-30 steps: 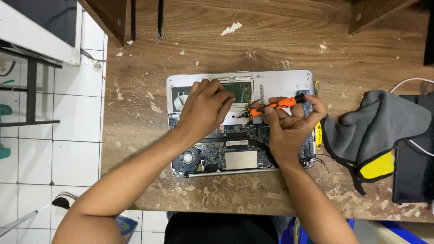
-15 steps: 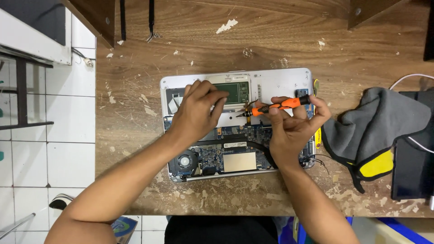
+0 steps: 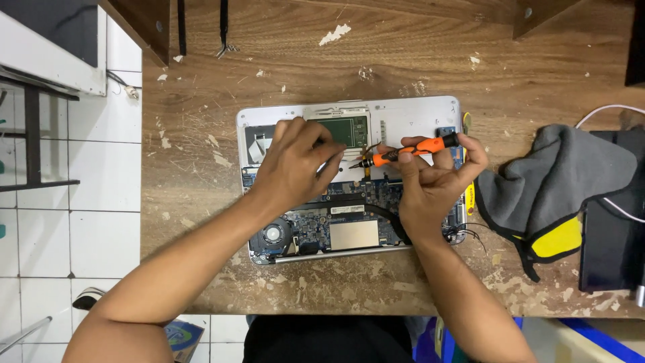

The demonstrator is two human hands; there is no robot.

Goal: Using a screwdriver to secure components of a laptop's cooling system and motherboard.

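Head view: laptop point(image 3: 410, 117) lies open-bottomed mid-table point(image 3: 201, 81), board exposed. Our right hand point(image 3: 433, 185) pinches an orange screwdriver point(image 3: 410, 149) between thumb and fingertips, tip pointing left near the board's upper edge. Left hand point(image 3: 295, 165) rests on the chassis, fingers curled and pressed down just beside the tip; whether they pinch anything, we can't tell. Grey-yellow cloth point(image 3: 557, 181) sits right of the laptop. To do it well: keep the driver in line with the screw, light pressure, left hand bracing.

bare desk point(image 3: 302, 60) behind, cloth point(image 3: 557, 181) rightward
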